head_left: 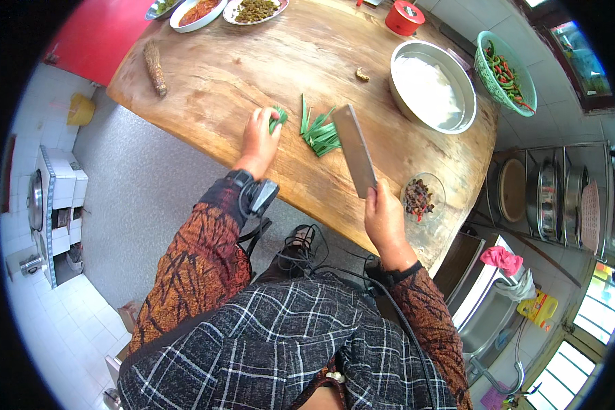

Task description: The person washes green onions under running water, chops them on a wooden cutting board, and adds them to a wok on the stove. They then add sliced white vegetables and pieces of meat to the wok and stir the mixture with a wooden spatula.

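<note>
My right hand point(384, 220) grips the handle of a broad cleaver point(356, 151), its blade pointing away from me over the wooden table. Just left of the blade lies a loose pile of cut green leaves point(322, 137), perhaps scallion or garlic greens. My left hand point(260, 136) is closed around a small bunch of the same greens point(278, 119) near the table's front edge. Most of that bunch is hidden by my fingers. Right of the cleaver sits a glass bowl point(443, 190) of dark chopped pieces with red bits.
On the wooden table point(225, 66) stand a metal basin point(433, 123) of water, a red round tin point(404, 18), a brown root point(155, 66) and a ginger-like piece point(362, 75). Filled dishes point(197, 23) line the far edge. A green basket point(484, 77) holds chillies. Cables point(333, 269) hang before me.
</note>
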A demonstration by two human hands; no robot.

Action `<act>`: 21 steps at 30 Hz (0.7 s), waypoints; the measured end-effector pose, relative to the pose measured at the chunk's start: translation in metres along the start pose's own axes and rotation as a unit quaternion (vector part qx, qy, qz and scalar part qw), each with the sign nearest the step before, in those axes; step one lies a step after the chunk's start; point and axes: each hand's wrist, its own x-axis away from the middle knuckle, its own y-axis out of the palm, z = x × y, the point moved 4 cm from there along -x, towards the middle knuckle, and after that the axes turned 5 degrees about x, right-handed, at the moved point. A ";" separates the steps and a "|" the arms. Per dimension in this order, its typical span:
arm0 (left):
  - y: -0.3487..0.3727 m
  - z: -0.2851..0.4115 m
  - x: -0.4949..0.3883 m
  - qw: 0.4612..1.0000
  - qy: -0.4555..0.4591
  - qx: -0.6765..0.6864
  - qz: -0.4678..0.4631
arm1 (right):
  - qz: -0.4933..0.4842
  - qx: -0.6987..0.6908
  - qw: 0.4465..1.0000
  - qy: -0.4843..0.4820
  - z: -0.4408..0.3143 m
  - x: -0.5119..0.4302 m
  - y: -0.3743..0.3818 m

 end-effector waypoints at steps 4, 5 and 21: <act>0.033 0.015 -0.030 0.998 0.016 0.053 0.012 | 0.024 0.011 0.998 0.049 0.021 0.014 -0.012; 0.041 0.022 -0.033 0.998 0.023 0.060 0.009 | 0.026 0.009 0.998 0.058 0.025 0.017 -0.013; 0.053 0.109 0.046 0.968 0.115 0.074 -0.210 | 0.033 0.082 0.996 -0.033 0.007 0.006 -0.017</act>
